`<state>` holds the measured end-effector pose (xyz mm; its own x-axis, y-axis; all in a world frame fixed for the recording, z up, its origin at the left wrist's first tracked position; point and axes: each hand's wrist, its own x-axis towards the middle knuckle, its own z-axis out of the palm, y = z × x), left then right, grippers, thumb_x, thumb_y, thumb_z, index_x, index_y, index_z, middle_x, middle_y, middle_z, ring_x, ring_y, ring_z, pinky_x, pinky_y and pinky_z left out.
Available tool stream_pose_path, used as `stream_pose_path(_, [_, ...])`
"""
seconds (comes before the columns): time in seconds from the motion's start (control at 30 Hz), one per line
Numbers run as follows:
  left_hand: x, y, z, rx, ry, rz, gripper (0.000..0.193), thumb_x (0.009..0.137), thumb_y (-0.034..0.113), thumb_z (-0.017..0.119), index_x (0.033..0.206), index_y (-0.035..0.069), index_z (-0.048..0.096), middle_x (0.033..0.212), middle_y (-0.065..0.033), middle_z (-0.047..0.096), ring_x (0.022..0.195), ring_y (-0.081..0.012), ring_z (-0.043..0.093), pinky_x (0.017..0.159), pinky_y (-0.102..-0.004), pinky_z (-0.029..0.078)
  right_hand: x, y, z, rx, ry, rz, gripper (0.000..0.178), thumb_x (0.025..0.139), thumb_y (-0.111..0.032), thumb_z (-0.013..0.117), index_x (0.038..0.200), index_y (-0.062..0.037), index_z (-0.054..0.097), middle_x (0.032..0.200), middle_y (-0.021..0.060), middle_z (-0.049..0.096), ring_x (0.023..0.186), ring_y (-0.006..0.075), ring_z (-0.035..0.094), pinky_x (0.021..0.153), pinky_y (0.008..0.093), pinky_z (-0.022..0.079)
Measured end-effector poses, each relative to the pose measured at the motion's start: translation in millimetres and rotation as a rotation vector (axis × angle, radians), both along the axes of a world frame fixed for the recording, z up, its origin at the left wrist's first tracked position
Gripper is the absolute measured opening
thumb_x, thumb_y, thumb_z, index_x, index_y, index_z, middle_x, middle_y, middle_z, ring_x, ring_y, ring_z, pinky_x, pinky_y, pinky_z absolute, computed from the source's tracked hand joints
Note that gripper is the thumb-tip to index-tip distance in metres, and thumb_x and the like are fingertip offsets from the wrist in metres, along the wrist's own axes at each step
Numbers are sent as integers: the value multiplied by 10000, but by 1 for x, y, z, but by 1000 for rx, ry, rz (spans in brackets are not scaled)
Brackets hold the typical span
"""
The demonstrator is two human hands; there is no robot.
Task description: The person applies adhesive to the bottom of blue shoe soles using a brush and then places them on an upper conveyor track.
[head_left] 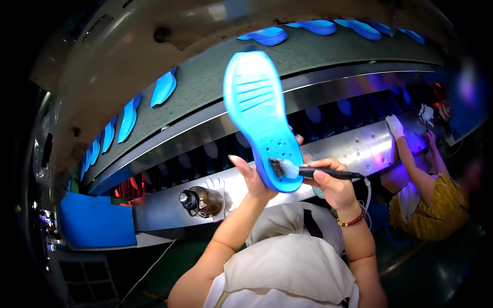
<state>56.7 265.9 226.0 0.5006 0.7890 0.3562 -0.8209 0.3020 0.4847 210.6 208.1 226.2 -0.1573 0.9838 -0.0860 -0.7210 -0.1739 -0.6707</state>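
A bright blue shoe sole (260,110) is held up in the middle of the view, its heel end toward me. My left hand (251,179) grips the heel end from the left and below, thumb out at the side and fingertips partly showing beyond the right edge. In my right hand (331,187) is a brush (331,173) with a black handle, its fingers closed round it. The dark, pale-based bristles touch the sole near the heel. A pale tube or cord runs down from the back of the handle past my beaded wrist.
Several blue soles (164,87) lie on the green conveyor belt (203,72). A brown bottle with a black cap (203,201) stands on the metal ledge (354,154), beside something pale, perhaps a glove. At right a co-worker in yellow (434,210) reaches a white-gloved hand (395,126) to that ledge.
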Motion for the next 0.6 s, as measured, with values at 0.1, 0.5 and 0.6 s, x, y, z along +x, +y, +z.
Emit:
stream_pose_path(0.1, [-20,2,-37,-221,213,56,878,732,676,417,1351,96,190,1306,-135,333,1050,-311,480,815,-503,441,3,-5,6,201,-522,120,179,748,-20,625,923,16,621,869,81,628,825,122,580,717,226,456])
stream_pose_path(0.5, [-40,24,-29,-276,407,-290,661,768,358,571,1249,-32,340,1193,-192,466,1070,-276,495,921,-379,392,27,5,17,631,-818,383,205,726,-57,645,921,2,635,897,130,644,802,187,623,685,240,470])
stream_pose_path(0.6, [-45,27,-34,-259,428,-333,616,795,352,536,1246,-24,350,1180,-192,481,1043,-283,517,910,-381,407,28,4,20,497,-813,360,214,723,-52,642,932,-7,638,865,111,650,759,144,612,675,229,459])
